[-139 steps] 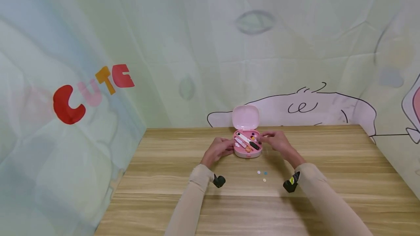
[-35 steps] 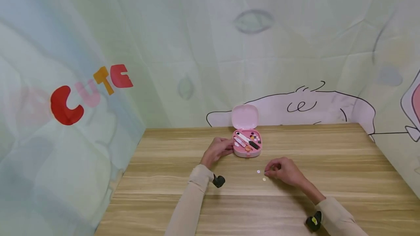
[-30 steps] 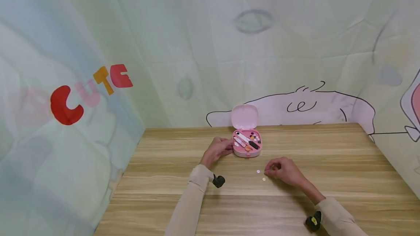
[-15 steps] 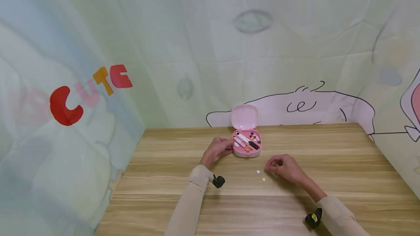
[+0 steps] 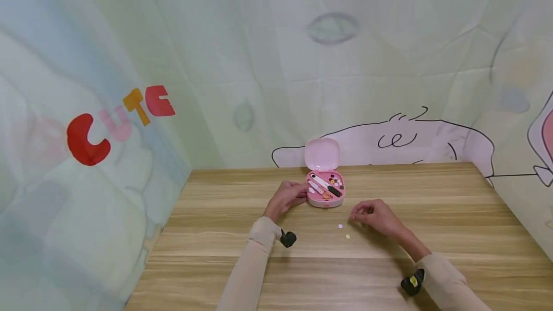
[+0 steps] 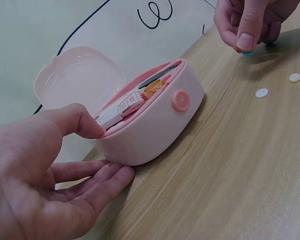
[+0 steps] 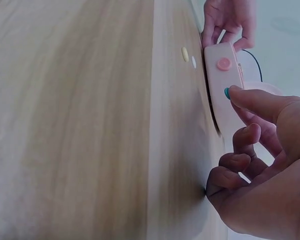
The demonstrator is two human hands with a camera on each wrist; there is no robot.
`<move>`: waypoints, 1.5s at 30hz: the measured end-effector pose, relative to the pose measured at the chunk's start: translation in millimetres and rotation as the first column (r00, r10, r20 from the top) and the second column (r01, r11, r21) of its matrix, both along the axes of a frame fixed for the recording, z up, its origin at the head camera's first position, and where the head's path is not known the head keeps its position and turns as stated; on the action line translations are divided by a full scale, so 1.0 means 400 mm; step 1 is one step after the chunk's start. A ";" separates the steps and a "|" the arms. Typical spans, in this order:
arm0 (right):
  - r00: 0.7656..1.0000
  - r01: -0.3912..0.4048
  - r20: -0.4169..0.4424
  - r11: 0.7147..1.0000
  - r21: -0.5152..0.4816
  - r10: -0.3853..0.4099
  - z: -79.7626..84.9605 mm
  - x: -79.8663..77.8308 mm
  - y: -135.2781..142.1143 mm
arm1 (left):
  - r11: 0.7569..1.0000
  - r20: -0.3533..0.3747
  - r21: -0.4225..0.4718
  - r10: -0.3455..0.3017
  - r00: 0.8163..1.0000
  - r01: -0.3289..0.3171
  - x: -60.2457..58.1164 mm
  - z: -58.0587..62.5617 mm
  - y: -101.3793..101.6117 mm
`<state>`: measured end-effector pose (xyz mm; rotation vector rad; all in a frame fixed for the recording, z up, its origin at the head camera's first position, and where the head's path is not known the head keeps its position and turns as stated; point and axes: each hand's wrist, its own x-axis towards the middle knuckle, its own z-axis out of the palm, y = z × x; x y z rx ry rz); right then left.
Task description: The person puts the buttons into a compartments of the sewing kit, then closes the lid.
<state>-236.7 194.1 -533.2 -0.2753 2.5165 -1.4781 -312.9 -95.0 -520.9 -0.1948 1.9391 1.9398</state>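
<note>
A pink sewing box (image 5: 326,202) stands on the table with its lid (image 5: 322,154) tipped up behind it. My left hand (image 5: 287,198) holds the box's left side, thumb on the rim and fingers low against the wall, as the left wrist view (image 6: 55,170) shows. Between thumb and fingertip, my right hand (image 5: 377,217) pinches a small teal button (image 7: 227,93), in front and to the right of the box and above the wood. Two loose buttons lie nearby: a white button (image 6: 261,93) and a pale yellow button (image 6: 295,78).
Inside the box are a white and black tool (image 5: 327,186), a tape-marked piece (image 6: 131,102), an orange round item (image 5: 326,196) and several small buttons (image 5: 336,182). The wooden table (image 5: 224,234) meets a printed cloth backdrop (image 5: 259,61) at its rear edge.
My right hand went from the box to the loose buttons, took the teal one off the table, and now lifts slightly toward the box. My left hand has stayed on the box.
</note>
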 end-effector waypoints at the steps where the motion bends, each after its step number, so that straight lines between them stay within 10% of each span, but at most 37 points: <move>1: 1.000 0.004 0.006 1.000 -0.002 -0.004 0.001 -0.001 0.000 | 1.000 -0.001 -0.002 0.000 1.000 0.000 0.000 0.000 0.000; 45: 0.962 0.211 0.198 0.972 -0.099 -0.189 0.057 -0.167 -0.062 | 1.000 -0.008 0.003 -0.016 1.000 0.016 0.001 0.003 -0.003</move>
